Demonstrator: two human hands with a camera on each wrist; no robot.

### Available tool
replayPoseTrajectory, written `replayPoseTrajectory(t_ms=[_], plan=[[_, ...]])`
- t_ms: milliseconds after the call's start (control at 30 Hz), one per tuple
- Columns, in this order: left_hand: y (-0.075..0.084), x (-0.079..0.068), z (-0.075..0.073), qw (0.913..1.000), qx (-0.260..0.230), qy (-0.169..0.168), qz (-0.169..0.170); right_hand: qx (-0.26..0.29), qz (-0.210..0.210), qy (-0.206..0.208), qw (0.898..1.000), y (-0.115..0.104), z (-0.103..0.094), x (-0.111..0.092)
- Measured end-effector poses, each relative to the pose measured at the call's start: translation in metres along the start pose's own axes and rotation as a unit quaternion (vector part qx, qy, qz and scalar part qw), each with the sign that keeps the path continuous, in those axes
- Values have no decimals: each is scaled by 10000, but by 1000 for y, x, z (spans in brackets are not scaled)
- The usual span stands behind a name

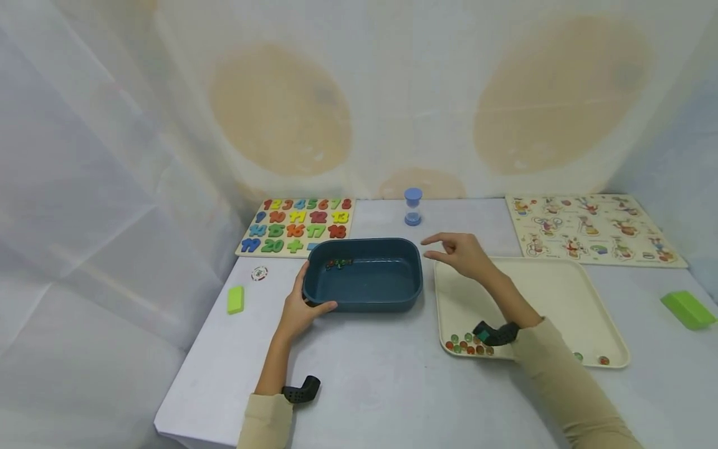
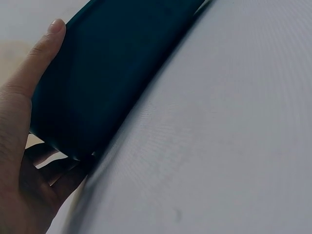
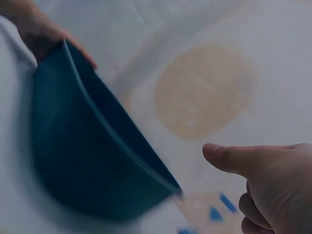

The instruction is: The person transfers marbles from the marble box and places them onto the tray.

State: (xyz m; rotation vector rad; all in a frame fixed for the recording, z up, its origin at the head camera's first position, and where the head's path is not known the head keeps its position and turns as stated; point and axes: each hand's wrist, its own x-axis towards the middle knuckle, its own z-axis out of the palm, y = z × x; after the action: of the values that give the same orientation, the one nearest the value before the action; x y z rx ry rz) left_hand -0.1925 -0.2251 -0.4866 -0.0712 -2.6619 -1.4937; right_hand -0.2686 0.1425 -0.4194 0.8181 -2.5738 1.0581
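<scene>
A dark teal plastic basin (image 1: 364, 307) stands in front of the person, with several small green and red marbles (image 1: 339, 264) gathered at its far left inside. The left hand (image 1: 296, 315) grips its left end, thumb (image 2: 45, 48) along the near wall and fingers (image 2: 61, 170) round the corner. Just beyond the basin's right end, the right hand (image 1: 462, 254) is raised in the air. Its thumb (image 3: 229, 157) and index finger point toward the basin with a gap between them and hold nothing. The remaining fingers are curled in.
Right of the basin lies a cream tray (image 1: 561, 293) with red and green glass marbles (image 1: 470, 344) along its near edge. Behind stand a number puzzle board (image 1: 297, 226), a blue sand timer (image 1: 412, 207) and a picture board (image 1: 594, 231). Green blocks (image 1: 235, 300) and a round chip (image 1: 260, 273) lie outward.
</scene>
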Motion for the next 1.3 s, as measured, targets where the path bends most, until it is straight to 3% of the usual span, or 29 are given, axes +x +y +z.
replayPoseTrajectory(t_ms=[133, 267, 400, 500, 633, 733, 833, 967, 1167, 1300], plan=[[-1, 0, -2, 10000, -5, 37, 13, 288, -209, -390, 9986, -27, 37, 43], [-1, 1, -2, 10000, 4, 6, 37, 192, -225, -945, 9951, -43, 68, 72], [-1, 2, -2, 10000, -9, -43, 82, -83, -248, -1567, 9873, -48, 92, 87], [13, -4, -5, 9999, -49, -111, 92, -208, -200, -1975, 9799, -46, 106, 93], [12, -4, -5, 9999, -57, -98, 91, -308, -47, -2308, 9725, -42, 123, 97], [-3, 1, -2, 9999, -41, -41, 149, -407, 10, -2395, 9701, -38, 132, 97], [-3, 1, -2, 9999, -9, -52, 162, -459, 12, -2384, 9701, -36, 136, 95], [4, 0, -4, 9999, -8, -84, 54, -475, -24, -2261, 9730, -35, 138, 94], [27, -8, -9, 9998, -34, -177, 56, -522, -151, -2139, 9753, -35, 137, 93], [27, -9, -8, 9998, -78, -199, -17, -250, -217, -2004, 9792, -35, 129, 90]])
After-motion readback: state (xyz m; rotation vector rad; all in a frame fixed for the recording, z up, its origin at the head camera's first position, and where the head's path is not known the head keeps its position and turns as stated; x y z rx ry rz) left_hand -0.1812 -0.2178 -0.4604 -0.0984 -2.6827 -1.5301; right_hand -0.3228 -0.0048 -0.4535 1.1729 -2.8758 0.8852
